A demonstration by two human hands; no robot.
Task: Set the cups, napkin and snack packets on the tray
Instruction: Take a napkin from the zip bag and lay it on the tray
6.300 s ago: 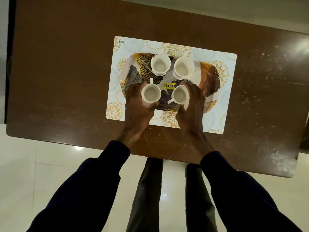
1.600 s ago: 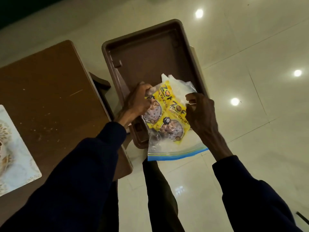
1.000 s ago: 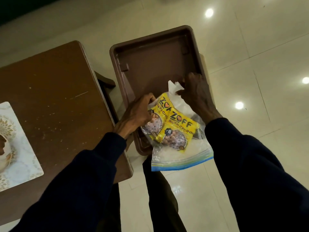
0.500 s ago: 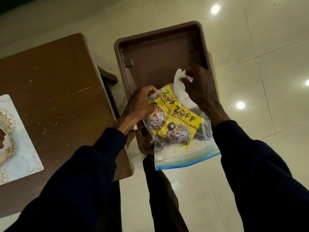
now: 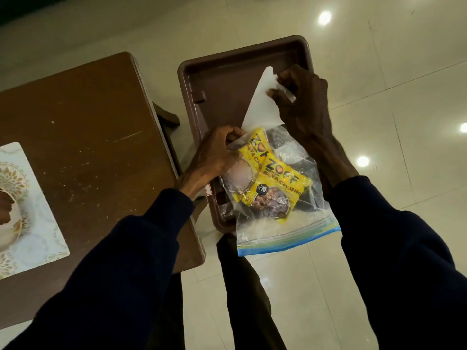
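Observation:
A clear zip bag point(image 5: 283, 223) hangs over the near end of a brown plastic bin point(image 5: 227, 79). Two yellow snack packets point(image 5: 275, 180) lie inside the bag. My left hand point(image 5: 214, 155) grips the bag's open mouth at its left side. My right hand point(image 5: 300, 102) pinches a white napkin point(image 5: 260, 107) that sticks well out of the bag's mouth, above the bin. At the far left edge, a sliver of the patterned tray point(image 5: 7, 205) shows on a white placemat point(image 5: 38, 236); the cups are out of view.
The brown wooden table point(image 5: 88, 137) stands to the left of the bin, with a narrow gap between them. A glossy tiled floor point(image 5: 379, 274) with light reflections lies below and to the right. My legs are under the bag.
My right hand has pulled the napkin further up and out of the bag; more of the white sheet shows now. My left hand stays on the bag's mouth.

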